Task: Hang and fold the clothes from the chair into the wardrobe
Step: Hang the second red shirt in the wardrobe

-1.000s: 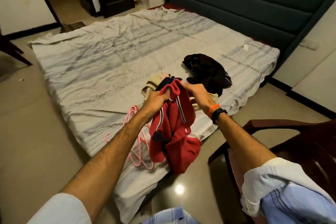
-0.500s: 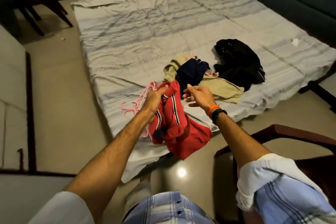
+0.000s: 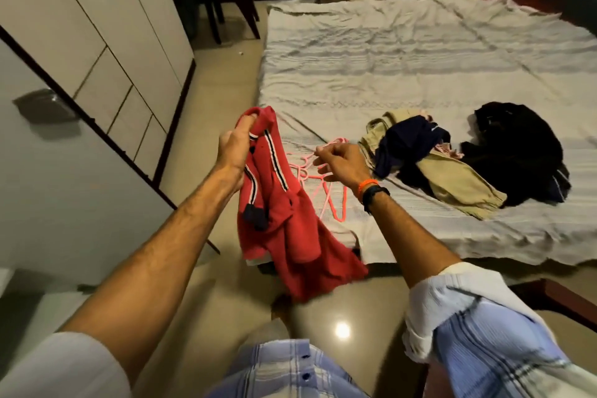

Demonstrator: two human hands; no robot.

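My left hand (image 3: 233, 148) grips the top of the red garment (image 3: 284, 213), which hangs down from it above the floor. My right hand (image 3: 339, 162) is just beside it, with the fingers loosely curled; I cannot tell if it touches the pink hangers (image 3: 318, 186) that lie under it on the bed sheet (image 3: 403, 74). To the right of this hand lie a navy and beige pile (image 3: 429, 158) and a black garment (image 3: 520, 152).
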